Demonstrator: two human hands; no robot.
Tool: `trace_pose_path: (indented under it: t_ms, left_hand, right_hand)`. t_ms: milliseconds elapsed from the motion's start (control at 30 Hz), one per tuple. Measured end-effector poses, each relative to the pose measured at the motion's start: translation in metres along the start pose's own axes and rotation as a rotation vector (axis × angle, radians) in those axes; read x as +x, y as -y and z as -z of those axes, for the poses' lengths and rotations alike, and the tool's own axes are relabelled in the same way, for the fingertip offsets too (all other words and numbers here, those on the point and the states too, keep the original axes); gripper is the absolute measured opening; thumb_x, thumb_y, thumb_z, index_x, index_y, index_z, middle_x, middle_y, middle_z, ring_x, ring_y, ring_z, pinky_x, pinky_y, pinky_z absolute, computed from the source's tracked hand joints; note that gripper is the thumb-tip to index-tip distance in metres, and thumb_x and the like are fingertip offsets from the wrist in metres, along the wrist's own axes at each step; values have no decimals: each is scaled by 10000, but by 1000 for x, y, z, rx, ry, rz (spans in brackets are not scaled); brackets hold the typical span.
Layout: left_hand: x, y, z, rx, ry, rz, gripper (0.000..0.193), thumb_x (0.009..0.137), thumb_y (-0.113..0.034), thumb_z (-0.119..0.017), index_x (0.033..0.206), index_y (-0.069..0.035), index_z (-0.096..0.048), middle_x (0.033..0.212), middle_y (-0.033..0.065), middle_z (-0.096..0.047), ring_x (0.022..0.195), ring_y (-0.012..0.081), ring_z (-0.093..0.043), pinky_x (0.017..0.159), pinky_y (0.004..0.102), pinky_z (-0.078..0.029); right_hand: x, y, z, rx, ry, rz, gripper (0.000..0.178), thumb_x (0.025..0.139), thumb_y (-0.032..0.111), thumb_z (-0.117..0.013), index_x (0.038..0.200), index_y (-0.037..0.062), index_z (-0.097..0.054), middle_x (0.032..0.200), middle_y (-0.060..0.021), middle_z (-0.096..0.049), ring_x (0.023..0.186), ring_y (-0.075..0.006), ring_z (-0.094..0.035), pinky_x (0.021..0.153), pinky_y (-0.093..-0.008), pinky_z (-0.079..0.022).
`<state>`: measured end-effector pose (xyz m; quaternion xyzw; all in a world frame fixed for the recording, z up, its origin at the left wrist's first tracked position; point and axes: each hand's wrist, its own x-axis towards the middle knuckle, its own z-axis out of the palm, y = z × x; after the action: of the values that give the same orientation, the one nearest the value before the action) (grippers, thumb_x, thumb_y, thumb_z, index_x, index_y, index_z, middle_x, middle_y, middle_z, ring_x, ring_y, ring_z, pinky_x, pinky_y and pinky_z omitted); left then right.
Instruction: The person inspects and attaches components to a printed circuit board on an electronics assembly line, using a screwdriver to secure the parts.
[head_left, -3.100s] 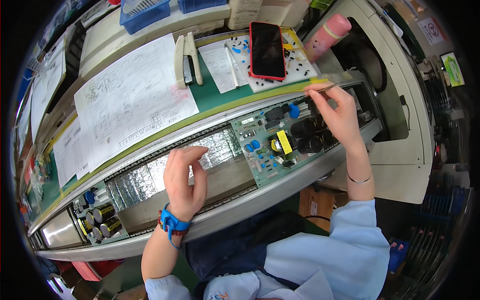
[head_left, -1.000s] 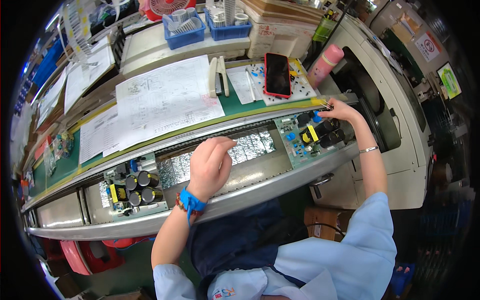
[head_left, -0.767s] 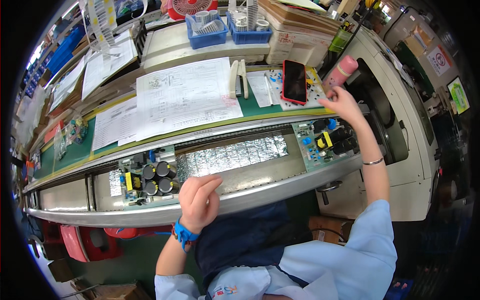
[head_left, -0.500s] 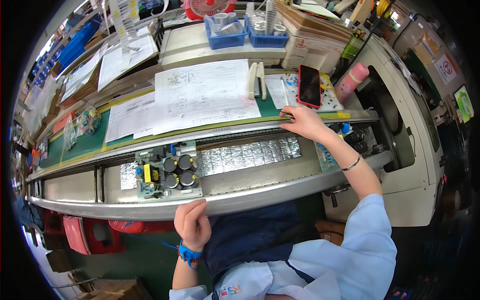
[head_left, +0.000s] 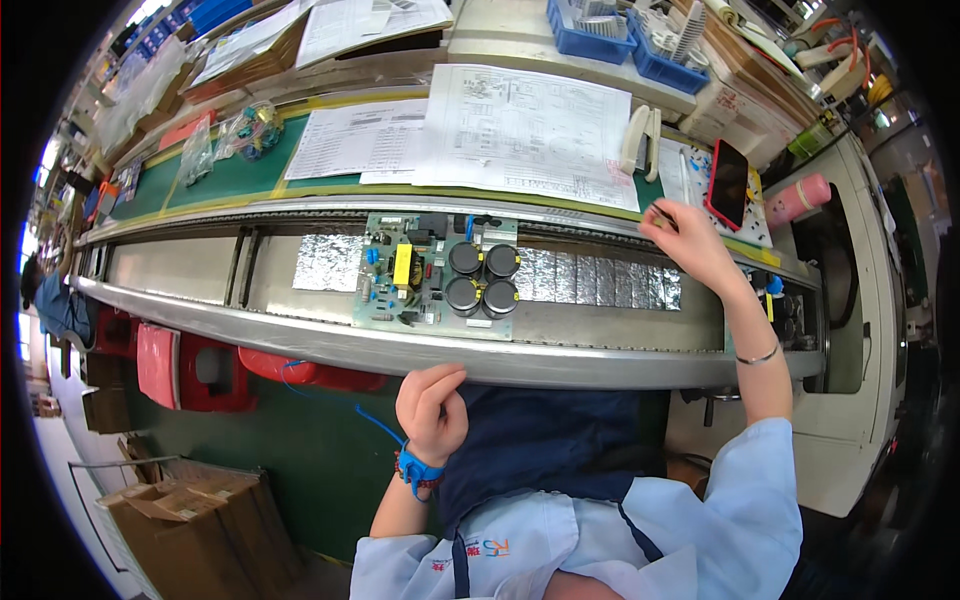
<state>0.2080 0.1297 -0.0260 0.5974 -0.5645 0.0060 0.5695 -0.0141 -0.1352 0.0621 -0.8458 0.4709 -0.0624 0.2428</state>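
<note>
My right hand (head_left: 690,245) hovers over the far rail of the conveyor, its thumb and fingertips pinched around something small and dark that I cannot make out. By the near metal rail (head_left: 300,345), my left hand (head_left: 432,412) hangs with loosely curled fingers and nothing visible in them; a blue band is at its wrist. Between the hands, in the track, lies a green circuit board (head_left: 390,318) carrying a yellow-wrapped transformer (head_left: 403,266) and several large black capacitors (head_left: 484,279). A second circuit board (head_left: 775,300), partly hidden by my right forearm, is farther right along the track.
Printed sheets (head_left: 530,130) cover the green bench strip behind the conveyor. Beside them are an off-white two-armed tool (head_left: 641,140), a red-edged phone (head_left: 727,185) and a pink bottle (head_left: 797,199). Blue bins (head_left: 590,42) stand behind. Red stools (head_left: 210,370) and a carton (head_left: 190,530) are at lower left.
The view has swung, so the bench sits higher and farther right. Against the foil strip, the middle circuit board has moved right along the track. Both hands keep much the same pose.
</note>
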Motion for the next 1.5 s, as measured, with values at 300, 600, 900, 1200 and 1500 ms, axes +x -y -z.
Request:
trace_pose_path:
  t_ms: [300, 600, 900, 1200, 1500]
  left_hand:
    - [-21, 8, 8, 3, -54, 159, 241, 692, 143, -463, 861, 9, -571, 849, 154, -622, 719, 265, -585, 647, 313, -470]
    - [-12, 2, -3, -6, -3, 52, 250, 665, 119, -505, 859, -15, -585, 849, 129, -623, 662, 252, -571, 597, 310, -458]
    - [-11, -2, -11, -12, 36, -7, 264, 631, 109, -530, 855, -14, -597, 864, 114, -632, 646, 244, -571, 563, 310, -451]
    - [-17, 3, 6, 63, 37, 26, 257, 650, 101, -531, 873, -14, -585, 871, 110, -631, 674, 238, -579, 575, 302, -456]
    - [-3, 3, -1, 214, 78, 66, 305, 633, 103, -541, 911, -10, -595, 955, 102, -642, 813, 250, -569, 724, 310, -427]
  right_hand:
    - [0, -41, 9, -27, -228, -10, 206, 805, 192, -592, 875, -1, -582, 740, -168, -606, 651, -309, -578, 580, -353, -437]
    - [-7, -71, -9, -75, -144, 45, 168, 743, 121, -660, 812, 4, -561, 543, -12, -345, 520, -103, -359, 498, -273, -316]
    - [-9, 45, -28, 402, 174, 93, 89, 801, 76, -611, 807, 26, -537, 561, 75, -281, 528, -28, -267, 488, -207, -245]
    - [3, 63, -64, 301, 149, 217, 324, 776, 297, -677, 827, 51, -474, 584, -18, -365, 520, -128, -339, 500, -272, -317]
    - [0, 38, -70, 630, 39, 89, 162, 849, 162, -593, 877, 54, -474, 578, 62, -322, 528, -31, -275, 484, -214, -234]
